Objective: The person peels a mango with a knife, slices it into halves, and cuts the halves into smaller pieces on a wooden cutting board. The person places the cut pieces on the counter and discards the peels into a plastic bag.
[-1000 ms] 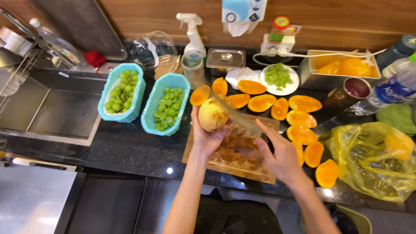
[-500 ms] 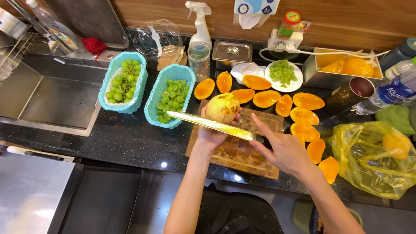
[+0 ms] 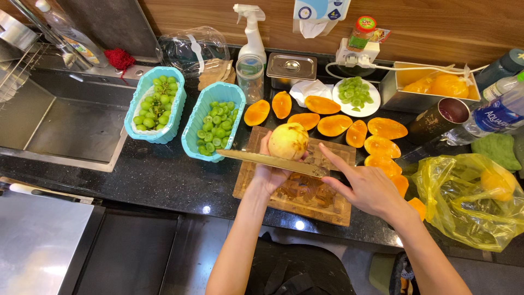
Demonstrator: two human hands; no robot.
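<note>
The knife [image 3: 273,161], held upright beside the mango [image 3: 288,141] a second ago, has been laid flat under it by the right hand [image 3: 367,188], closed on the handle, while the fruit is gripped by the left hand [image 3: 271,173] above the board [image 3: 333,205].

Left hand [image 3: 271,170] raised palm-up, fingers cupped (forearm extended forward); right hand [image 3: 367,188] closed in a grip, index finger extended.

Black stone counter [image 3: 164,177], wood-panelled wall [image 3: 436,27], steel sink [image 3: 71,128], perhaps dark cabinets below
</note>
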